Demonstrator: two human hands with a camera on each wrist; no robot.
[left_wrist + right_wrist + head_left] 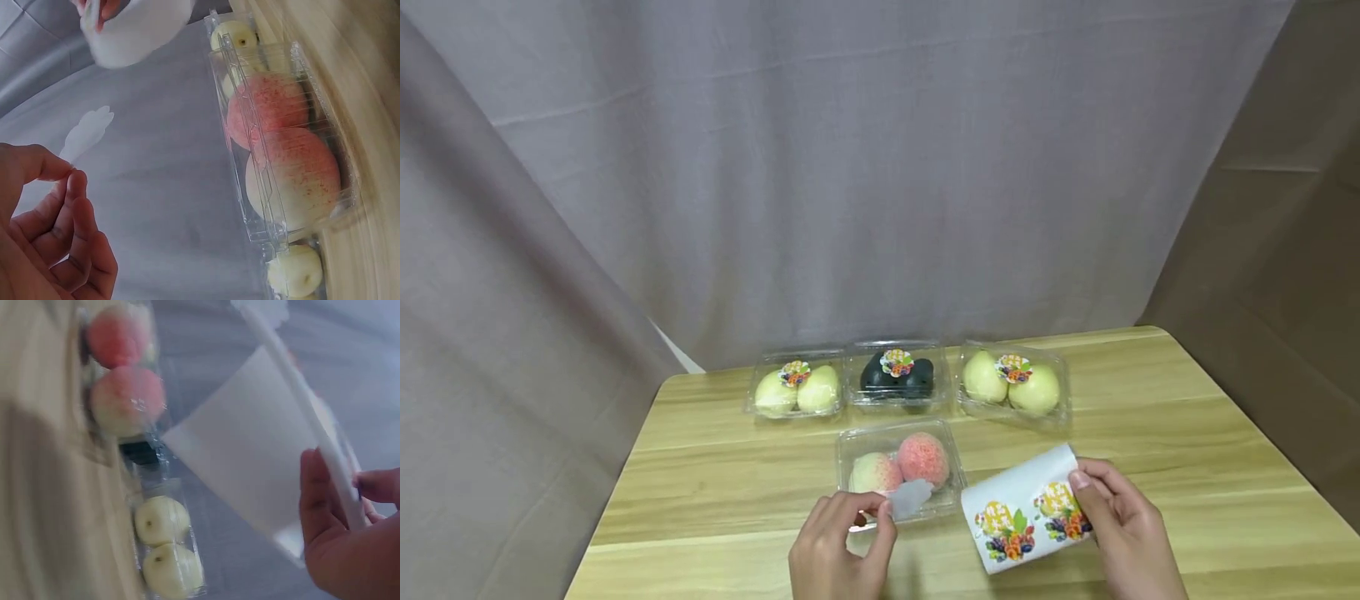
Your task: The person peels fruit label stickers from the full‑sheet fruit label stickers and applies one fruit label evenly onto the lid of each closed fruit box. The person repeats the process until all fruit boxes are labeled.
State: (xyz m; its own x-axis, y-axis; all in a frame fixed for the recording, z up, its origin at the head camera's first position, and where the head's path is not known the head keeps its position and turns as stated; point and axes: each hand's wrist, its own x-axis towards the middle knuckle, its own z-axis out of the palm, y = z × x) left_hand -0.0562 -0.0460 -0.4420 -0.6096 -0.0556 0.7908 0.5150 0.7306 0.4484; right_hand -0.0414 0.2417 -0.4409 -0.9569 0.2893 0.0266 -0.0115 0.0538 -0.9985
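Note:
Between thumb and fingertip my left hand point(838, 546) pinches a peeled sticker point(911, 498), its pale back facing the head camera. It hangs above the near edge of a clear plastic box point(951, 467) holding two pink-and-cream peaches point(922, 459). No sticker shows on that box's lid. My right hand point(1123, 525) grips a curled strip of sticker backing point(1022, 492), thumb on the printed face; two colourful fruit stickers show on it. In the right wrist view the strip's blank inner side point(250, 437) faces the camera, with fingers behind its edge.
Behind the peach box stand three clear boxes in a row, each bearing a fruit sticker: pale round fruit point(797, 392) at left, dark fruit point(897, 375) in the middle, pale fruit point(1011, 383) at right. A grey curtain point(880, 167) hangs behind the wooden table point(715, 475).

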